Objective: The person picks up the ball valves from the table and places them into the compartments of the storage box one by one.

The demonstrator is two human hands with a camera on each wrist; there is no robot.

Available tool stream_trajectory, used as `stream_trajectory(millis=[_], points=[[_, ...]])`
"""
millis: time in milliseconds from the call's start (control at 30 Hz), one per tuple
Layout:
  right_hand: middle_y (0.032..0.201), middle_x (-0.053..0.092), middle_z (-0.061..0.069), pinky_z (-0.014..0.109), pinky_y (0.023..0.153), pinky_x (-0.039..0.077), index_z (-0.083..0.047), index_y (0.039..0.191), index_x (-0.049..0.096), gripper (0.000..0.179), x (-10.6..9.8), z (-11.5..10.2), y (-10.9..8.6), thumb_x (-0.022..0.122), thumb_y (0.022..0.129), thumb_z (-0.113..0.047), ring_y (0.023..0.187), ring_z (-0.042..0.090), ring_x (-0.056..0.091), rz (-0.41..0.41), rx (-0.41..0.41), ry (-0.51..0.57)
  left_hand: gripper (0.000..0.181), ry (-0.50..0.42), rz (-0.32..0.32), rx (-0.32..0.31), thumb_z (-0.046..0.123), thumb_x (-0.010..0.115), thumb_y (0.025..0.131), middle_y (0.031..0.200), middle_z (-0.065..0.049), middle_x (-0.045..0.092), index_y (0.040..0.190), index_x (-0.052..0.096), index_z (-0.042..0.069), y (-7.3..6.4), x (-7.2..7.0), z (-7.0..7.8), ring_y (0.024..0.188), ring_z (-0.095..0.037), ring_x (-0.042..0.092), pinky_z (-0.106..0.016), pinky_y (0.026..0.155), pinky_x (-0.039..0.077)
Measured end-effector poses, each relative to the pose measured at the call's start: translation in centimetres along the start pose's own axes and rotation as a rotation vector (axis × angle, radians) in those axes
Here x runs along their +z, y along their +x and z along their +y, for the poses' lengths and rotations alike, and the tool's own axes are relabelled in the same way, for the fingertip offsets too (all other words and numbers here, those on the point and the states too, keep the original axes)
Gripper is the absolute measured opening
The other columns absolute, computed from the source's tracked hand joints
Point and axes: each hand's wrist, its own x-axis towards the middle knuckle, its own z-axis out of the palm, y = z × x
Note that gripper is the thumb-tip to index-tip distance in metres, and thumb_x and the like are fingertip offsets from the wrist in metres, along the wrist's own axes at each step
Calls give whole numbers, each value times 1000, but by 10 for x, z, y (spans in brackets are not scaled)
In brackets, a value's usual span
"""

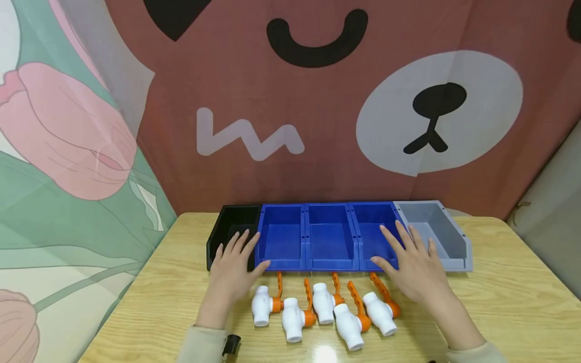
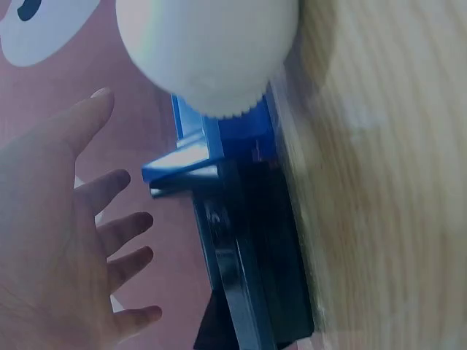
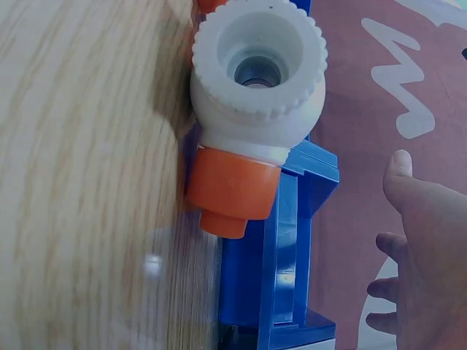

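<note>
Both hands hover with fingers spread and nothing held. My left hand [image 1: 232, 272] is in front of the black bin [image 1: 217, 237], its thumb near the first blue bin [image 1: 281, 242]. My right hand [image 1: 415, 262] is before the rightmost blue bin [image 1: 369, 217] and the grey bin [image 1: 431, 222]. Between the hands, several white ball valves with orange lever handles lie on the table, among them a leftmost valve [image 1: 261, 305] and a rightmost valve [image 1: 380, 313]. One white valve [image 2: 211, 44] looms large in the left wrist view, another valve [image 3: 255, 109] in the right.
The bins stand side by side in a row, with a middle blue bin [image 1: 330, 237] among them, along the back of the wooden table [image 1: 150, 302]. A printed cloth [image 1: 254, 176] hangs behind. A small black object [image 1: 232, 344] shows by the left sleeve.
</note>
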Motion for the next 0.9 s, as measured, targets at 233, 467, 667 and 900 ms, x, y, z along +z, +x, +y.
stream_trajectory(millis=[233, 467, 667, 900], points=[[160, 18, 23, 76, 108, 5, -20, 159, 23, 78, 1, -1, -1, 46, 98, -62, 144, 51, 12, 8, -4, 5, 78, -25, -27, -27, 58, 60, 93, 157, -14, 34, 156, 34, 21, 0, 0, -10, 144, -38, 28, -61, 115, 21], [160, 19, 24, 76, 107, 8, -21, 159, 22, 79, 1, -2, 0, 42, 97, -66, 143, 52, 14, -5, -2, 1, 72, -32, -49, -60, 53, 61, 94, 155, -15, 38, 153, 40, 18, -1, -3, -19, 144, -39, 29, -63, 114, 20], [160, 19, 24, 75, 107, 10, -21, 159, 23, 78, 1, -3, 0, 46, 97, -63, 142, 53, 15, -14, 4, 8, 64, -31, -63, -74, 50, 61, 96, 151, -18, 42, 146, 50, 13, -1, -3, -22, 142, -41, 31, -64, 114, 21], [160, 21, 23, 75, 107, 12, -19, 158, 26, 79, -2, -2, -1, 40, 97, -67, 142, 52, 18, -16, 9, 16, 56, -2, -77, -83, 46, 60, 97, 143, -18, 51, 141, 56, 11, -2, 0, -22, 136, -41, 39, -63, 112, 25]])
